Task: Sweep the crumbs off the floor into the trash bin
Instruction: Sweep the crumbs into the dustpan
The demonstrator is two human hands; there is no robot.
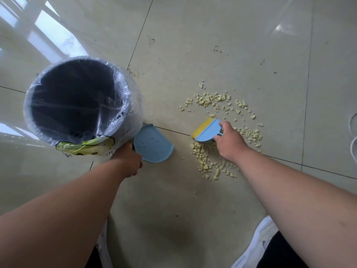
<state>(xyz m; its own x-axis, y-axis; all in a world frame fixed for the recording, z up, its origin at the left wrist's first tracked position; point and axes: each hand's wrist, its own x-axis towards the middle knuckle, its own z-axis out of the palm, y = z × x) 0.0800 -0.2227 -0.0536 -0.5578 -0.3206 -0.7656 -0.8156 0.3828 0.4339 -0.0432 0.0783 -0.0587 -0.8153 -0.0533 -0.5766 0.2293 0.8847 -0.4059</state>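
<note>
Pale yellow crumbs [212,101] lie scattered on the beige tiled floor, in a patch that curves from above the brush round to below it. My right hand [229,142] grips the handle of a small blue brush [207,131] with yellow bristles, set down in the middle of the crumbs. My left hand [128,161] holds the handle of a blue dustpan [152,146], which rests on the floor left of the crumbs. The trash bin [125,120], lined with a clear plastic bag, stands right beside the dustpan.
A white shoe [257,246] shows at the bottom right. White objects [353,128] sit at the right edge. Dark specks [218,49] dot the tiles beyond the crumbs. Bare floor lies below the dustpan.
</note>
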